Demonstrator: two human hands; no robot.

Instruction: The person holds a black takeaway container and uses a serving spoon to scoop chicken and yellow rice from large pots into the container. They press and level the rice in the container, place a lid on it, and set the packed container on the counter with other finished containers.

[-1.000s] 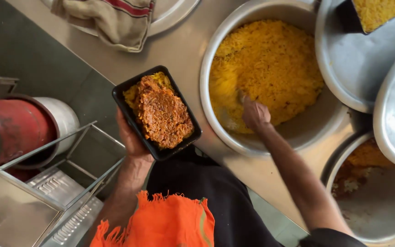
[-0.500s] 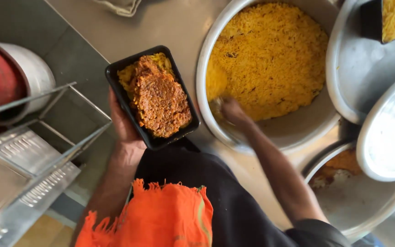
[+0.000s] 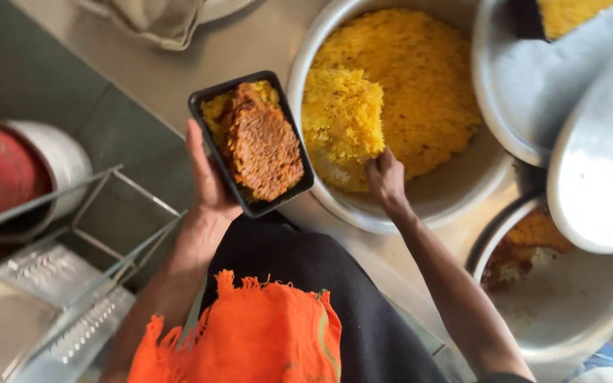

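Observation:
My left hand (image 3: pixel 206 177) holds a black rectangular tray (image 3: pixel 251 140) filled with yellow rice and a brown topping, just left of a large steel pot (image 3: pixel 420 202). The pot holds yellow rice (image 3: pixel 420 78). My right hand (image 3: pixel 386 179) is inside the pot at its near side, gripping a scoop that lifts a heaped load of yellow rice (image 3: pixel 342 117); the scoop itself is hidden under the rice.
Two steel lids (image 3: pixel 604 163) lie at the right, overlapping. A second pot (image 3: pixel 569 298) with brownish food sits at lower right. A cloth (image 3: pixel 154 21) lies on the steel counter at top. A metal rack (image 3: pixel 58 284) and a red cylinder (image 3: pixel 1 170) stand at left. An orange cloth (image 3: pixel 250 333) hangs at my waist.
My right hand has come up from the pot's bottom with a heaped load of yellow rice, toward the tray. The tray stays in my left hand beside the pot.

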